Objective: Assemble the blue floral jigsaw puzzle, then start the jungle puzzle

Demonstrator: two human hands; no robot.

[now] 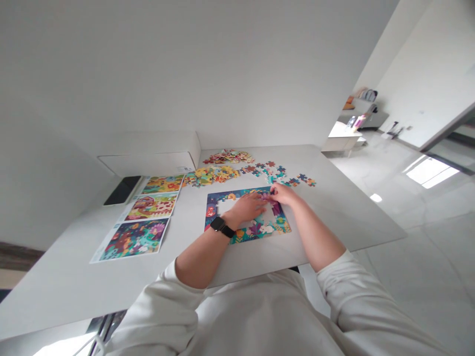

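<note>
Well left of the hands, three colourful printed picture sheets [148, 217] lie on the white tabletop [334, 212]. The left hand [252, 205] rests flat and released on the partly built colourful jigsaw puzzle [260, 230]. The right hand [284, 194] touches its far edge, fingers curled; I cannot tell whether it grips anything. Loose cardboard puzzle pieces [274, 173] lie just beyond.

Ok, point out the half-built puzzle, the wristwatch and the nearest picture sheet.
half-built puzzle [260, 231]: head view, lower border by the white rabbit.
wristwatch [218, 224]: head view, black face on the left wrist.
nearest picture sheet [134, 238]: head view, middle of its printed picture.
</note>
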